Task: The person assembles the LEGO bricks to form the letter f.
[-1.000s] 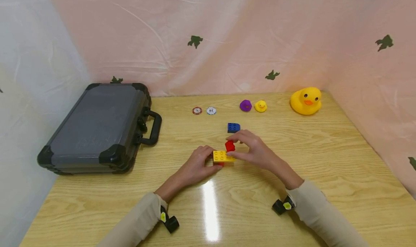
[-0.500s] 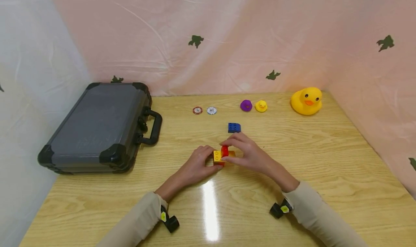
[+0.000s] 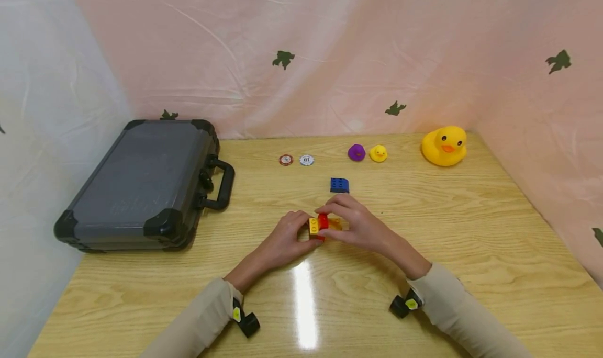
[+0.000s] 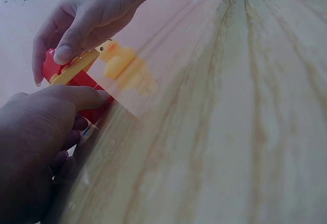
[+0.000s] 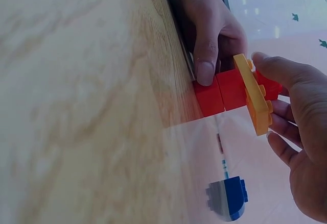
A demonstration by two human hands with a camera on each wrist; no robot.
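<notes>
Starting at the left, the case (image 3: 141,185) is lying flat on the tabletop (image 3: 471,243), well apart from my work.

My left hand (image 3: 287,237) is bracing the red base (image 5: 220,95) of the stack at mid-table. Its thumb and fingers are curling round the base; in the right wrist view the thumb (image 5: 206,55) is pressing the side of the base.

The yellow plate (image 5: 253,95) is sitting on top of the red base and overhanging it toward my right. The red brick (image 3: 323,221) is sitting on the plate's studs.

My right hand (image 3: 358,224) is pinching the red brick and the plate's edge, fingertips above and thumb at the near side.

Handling, as I judge it:
- The bricks are looking like light, rigid plastic with smooth, somewhat slippery faces.
- They are unlikely to break, but a press off-centre could tilt the overhanging plate or pop it off the base.
- The best hold is on the flat side walls, not on the studs.
- The base needs a firm hold low down while pressure is coming straight down from above.

Behind the stack, the blue brick (image 3: 339,185) is lying alone. Along the back edge are two chips (image 3: 296,160), a purple duck (image 3: 356,152), a small yellow duck (image 3: 378,153) and a large duck (image 3: 444,146).
</notes>
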